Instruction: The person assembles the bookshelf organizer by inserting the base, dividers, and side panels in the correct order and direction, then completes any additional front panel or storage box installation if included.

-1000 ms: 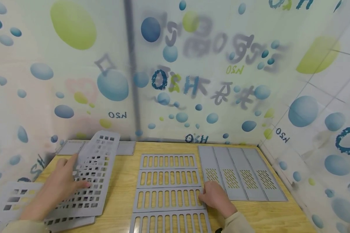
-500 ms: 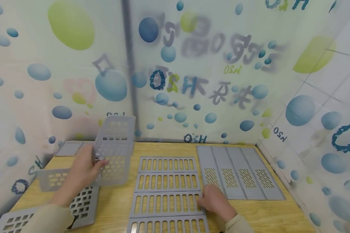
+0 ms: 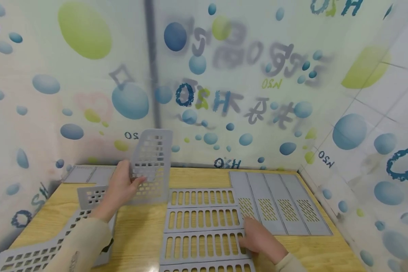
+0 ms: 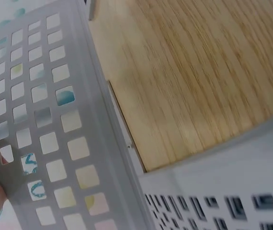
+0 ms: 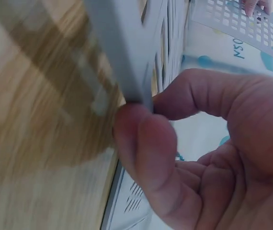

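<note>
Gripping grid-perforated panel (image 3: 151, 174) roughly upright in curled left fingers (image 3: 124, 169), over counter (image 3: 136, 234), likely for clearance. Pinching edge of slotted panel (image 3: 202, 231) in nearly closed right fingers (image 5: 158, 148), probably to steady it. Just beyond those: diagonally vented panel (image 3: 275, 187), flat.

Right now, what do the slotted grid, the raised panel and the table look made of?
Slotted grid: likely plastic, matte grey; even colour, rounded slots.
Raised panel: probably plastic, smooth grey; holes with rounded corners; coated metal possible.
Table: wood or wood-look laminate, slightly glossy; grain and a bright reflection show.
</note>
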A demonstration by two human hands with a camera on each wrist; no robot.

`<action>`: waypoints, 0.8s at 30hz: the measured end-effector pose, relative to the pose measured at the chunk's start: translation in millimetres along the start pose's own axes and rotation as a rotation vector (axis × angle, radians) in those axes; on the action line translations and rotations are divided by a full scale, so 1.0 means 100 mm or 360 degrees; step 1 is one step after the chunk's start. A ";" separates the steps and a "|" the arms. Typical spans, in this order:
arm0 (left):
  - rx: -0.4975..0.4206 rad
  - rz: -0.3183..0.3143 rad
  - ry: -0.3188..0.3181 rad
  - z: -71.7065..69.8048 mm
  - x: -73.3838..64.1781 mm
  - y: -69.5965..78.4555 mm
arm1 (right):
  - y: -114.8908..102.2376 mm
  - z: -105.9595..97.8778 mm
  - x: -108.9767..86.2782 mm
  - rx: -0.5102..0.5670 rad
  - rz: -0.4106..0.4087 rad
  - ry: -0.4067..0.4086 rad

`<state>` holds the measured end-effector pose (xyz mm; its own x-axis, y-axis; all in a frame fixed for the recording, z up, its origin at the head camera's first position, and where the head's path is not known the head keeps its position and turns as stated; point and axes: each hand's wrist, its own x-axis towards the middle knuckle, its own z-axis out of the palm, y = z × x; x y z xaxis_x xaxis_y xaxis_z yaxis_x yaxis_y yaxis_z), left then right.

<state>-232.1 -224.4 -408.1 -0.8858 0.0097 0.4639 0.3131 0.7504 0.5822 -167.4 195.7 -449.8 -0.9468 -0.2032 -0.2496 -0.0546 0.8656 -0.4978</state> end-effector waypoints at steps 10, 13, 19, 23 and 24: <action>-0.0071 0.0003 -0.0021 0.29 0.21 0.03 | 0.12 -0.26 0.11 -0.0110 0.0010 -0.0045; -0.0092 0.0020 0.0008 0.34 0.26 0.00 | 0.15 -0.30 0.29 -0.0073 -0.0006 0.0001; -0.0118 -0.0057 -0.0044 0.41 0.33 -0.04 | 0.21 -0.23 0.63 -0.0034 -0.0030 0.0138; -0.0124 -0.0048 -0.0058 0.43 0.35 -0.06 | 0.21 -0.23 0.76 -0.0054 -0.0035 0.0129; -0.0123 -0.0035 -0.0055 0.43 0.36 -0.06 | 0.21 -0.24 0.78 -0.0058 -0.0034 0.0120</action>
<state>-280.4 -199.7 -424.0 -0.9038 0.0175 0.4276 0.3174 0.6976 0.6423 -250.1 208.8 -459.8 -0.9664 -0.1880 -0.1752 -0.0853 0.8779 -0.4712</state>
